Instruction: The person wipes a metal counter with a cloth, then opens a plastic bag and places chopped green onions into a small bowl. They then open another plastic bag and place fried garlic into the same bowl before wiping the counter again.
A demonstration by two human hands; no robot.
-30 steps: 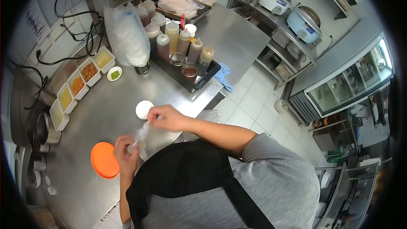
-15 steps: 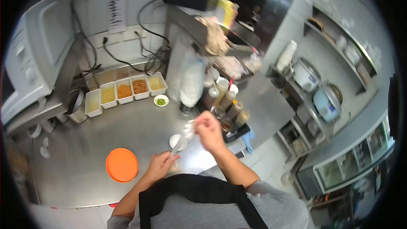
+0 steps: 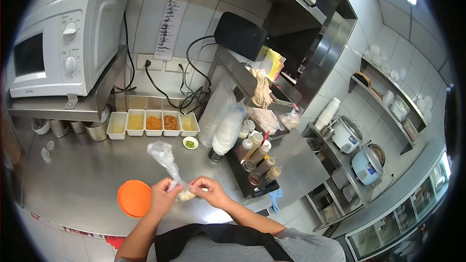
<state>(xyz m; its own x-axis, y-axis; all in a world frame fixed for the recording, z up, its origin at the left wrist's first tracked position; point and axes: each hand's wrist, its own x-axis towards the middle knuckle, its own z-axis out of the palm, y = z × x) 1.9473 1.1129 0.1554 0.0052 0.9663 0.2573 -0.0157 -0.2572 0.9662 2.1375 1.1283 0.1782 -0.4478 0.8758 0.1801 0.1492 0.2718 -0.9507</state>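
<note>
A clear plastic bag (image 3: pixel 166 159) is gathered between my two hands, its loose upper end flopping up and to the left. Pale, lumpy contents show in its lower part, too small to name. My left hand (image 3: pixel 163 195) pinches the bag on one side. On the other side, the fingers of my right hand (image 3: pixel 210 192) are closed on it too, just above the steel counter (image 3: pixel 92 174). An orange round lid or plate (image 3: pixel 134 198) lies left of my left hand. No white dish shows beneath my hands, where they and the bag block the view.
White trays (image 3: pixel 154 123) of toppings line the wall beside a small dish of chopped greens (image 3: pixel 190 143). A black caddy (image 3: pixel 251 190) of sauce bottles stands at right, near bagged cups or bowls (image 3: pixel 229 128). A microwave (image 3: pixel 68 43) sits on a shelf at upper left.
My right hand has come down and in from the upper right to meet my left hand at the bag. The bag's loose end now points left. The head view has tilted up.
</note>
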